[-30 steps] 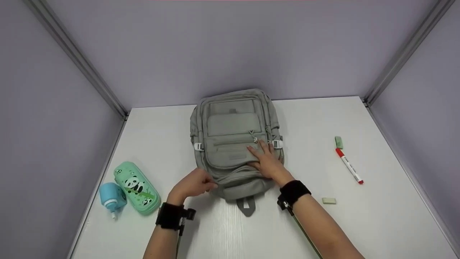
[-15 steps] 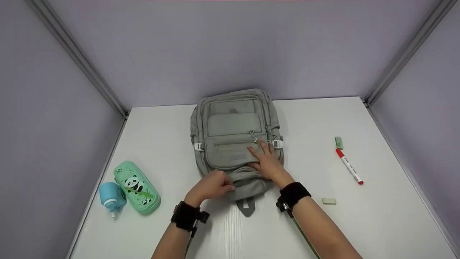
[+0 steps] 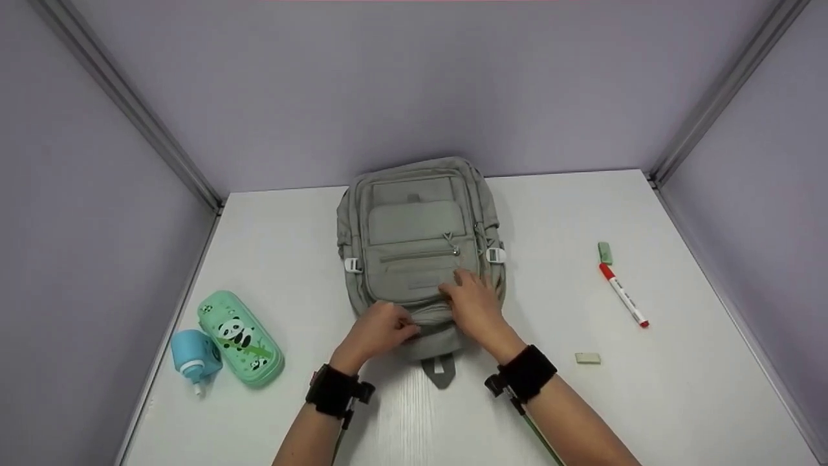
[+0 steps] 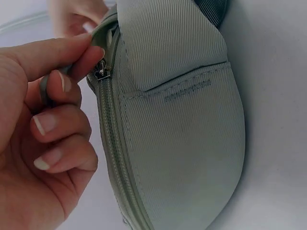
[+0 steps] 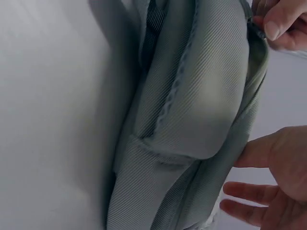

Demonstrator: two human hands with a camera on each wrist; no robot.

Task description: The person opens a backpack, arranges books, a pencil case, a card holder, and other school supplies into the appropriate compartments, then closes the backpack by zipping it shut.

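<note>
- The left hand (image 3: 381,327) pinches the small metal zipper pull (image 4: 101,72) between thumb and forefinger at the near end of the grey-green fabric backpack (image 3: 417,239).
- The right hand (image 3: 475,304) rests on the backpack, fingers spread and relaxed.
- The backpack lies flat mid-tabletop (image 3: 679,362); its zip looks mostly closed below the pull, the rest hidden.

Head view: high above the near edge of the white table (image 3: 647,401), facing forward and down, far enough to take in the whole grey backpack (image 3: 414,226), both hands and the purple walls; left wrist view: pressed close beside the left hand (image 4: 43,139), facing along the backpack's zipper (image 4: 112,143); right wrist view: equally close, low at the table surface, facing the backpack's side past the right hand (image 5: 278,191). Shared by all three: the backpack's near end; shared by both wrist views: the opposite hand at frame edge.
</note>
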